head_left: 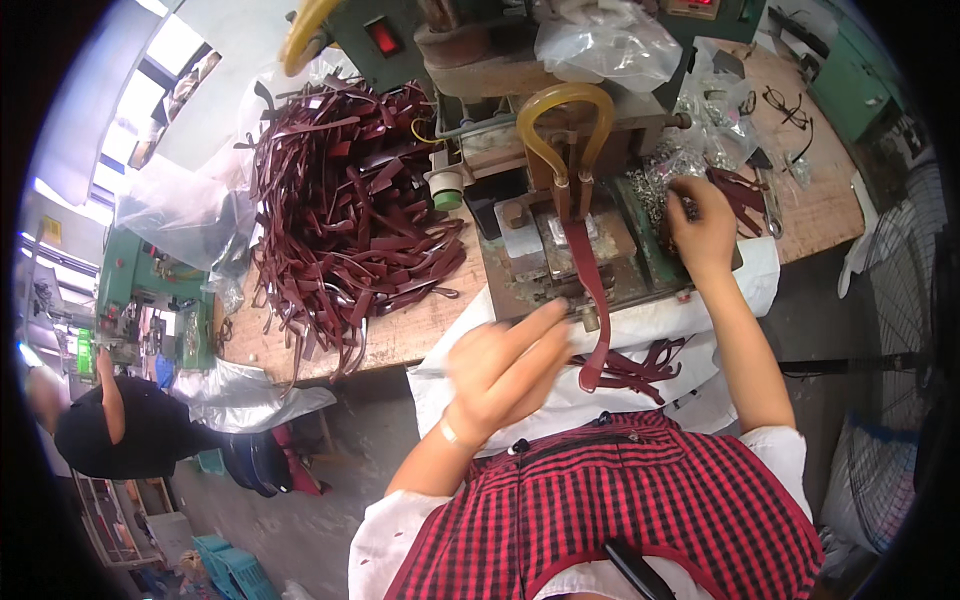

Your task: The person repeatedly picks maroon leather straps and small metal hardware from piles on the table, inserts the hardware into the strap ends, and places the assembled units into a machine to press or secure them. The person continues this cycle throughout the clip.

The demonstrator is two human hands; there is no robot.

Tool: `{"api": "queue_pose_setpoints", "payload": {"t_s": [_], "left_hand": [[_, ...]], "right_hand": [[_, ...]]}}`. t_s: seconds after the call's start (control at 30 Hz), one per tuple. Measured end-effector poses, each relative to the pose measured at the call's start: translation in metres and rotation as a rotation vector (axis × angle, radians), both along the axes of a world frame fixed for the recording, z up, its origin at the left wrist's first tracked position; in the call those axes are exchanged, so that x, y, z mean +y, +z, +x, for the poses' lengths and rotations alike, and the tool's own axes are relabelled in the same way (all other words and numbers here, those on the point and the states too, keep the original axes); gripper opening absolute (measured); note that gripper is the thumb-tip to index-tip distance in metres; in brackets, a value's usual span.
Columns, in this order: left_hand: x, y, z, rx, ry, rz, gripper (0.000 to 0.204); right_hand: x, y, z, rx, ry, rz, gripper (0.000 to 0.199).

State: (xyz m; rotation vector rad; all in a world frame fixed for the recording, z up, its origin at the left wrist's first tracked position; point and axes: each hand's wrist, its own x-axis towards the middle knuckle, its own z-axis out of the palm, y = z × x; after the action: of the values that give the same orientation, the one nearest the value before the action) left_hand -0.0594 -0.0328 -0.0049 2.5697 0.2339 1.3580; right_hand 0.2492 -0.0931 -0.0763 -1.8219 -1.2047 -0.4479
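A dark red leather strap (592,290) lies across the bed of a bench press (640,235), its upper end under the yellow tube loop (565,95) and its rounded end hanging over the front. Just left of that end, my left hand (510,370) is smeared by motion, fingers stretched out, with nothing seen in it. My right hand (702,228) is at the press's right side, fingers curled down at a heap of small silver metal pieces (648,190). What its fingertips pinch is too small to make out. Several more straps (645,370) lie on white cloth before me.
A big pile of dark red straps (350,210) covers the bench left of the press. Right of it are clear plastic bags (715,100), a few straps (738,198) and eyeglasses (788,108). A fan guard (900,290) stands far right. Another person (125,425) works at far left.
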Motion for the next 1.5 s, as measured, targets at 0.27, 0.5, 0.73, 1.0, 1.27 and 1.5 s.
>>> {"api": "queue_pose_setpoints", "payload": {"t_s": [0.27,0.5,0.73,1.0,1.27,1.5], "left_hand": [[0.108,0.045,-0.048,0.089,0.638,-0.083,0.01],[0.212,-0.05,-0.021,0.574,1.21,-0.288,0.044],[0.17,-0.051,-0.014,0.152,0.844,-0.276,0.029],[0.128,-0.075,-0.014,-0.155,0.23,-0.8,0.014],[0.064,-0.02,-0.002,-0.396,0.093,-0.629,0.01],[0.027,0.024,0.005,-0.158,-0.04,-0.014,0.013]], "right_hand": [[-0.011,0.006,-0.018,0.349,-0.019,0.123,0.019],[0.001,-0.001,-0.026,0.501,0.003,0.076,0.017],[-0.078,-0.001,-0.021,0.446,-0.147,0.165,0.016],[0.009,0.064,-0.088,0.564,0.349,0.201,0.026],[0.022,0.071,-0.108,1.05,0.461,0.257,0.04],[0.0,0.094,-0.131,1.154,0.557,0.241,0.05]]}}
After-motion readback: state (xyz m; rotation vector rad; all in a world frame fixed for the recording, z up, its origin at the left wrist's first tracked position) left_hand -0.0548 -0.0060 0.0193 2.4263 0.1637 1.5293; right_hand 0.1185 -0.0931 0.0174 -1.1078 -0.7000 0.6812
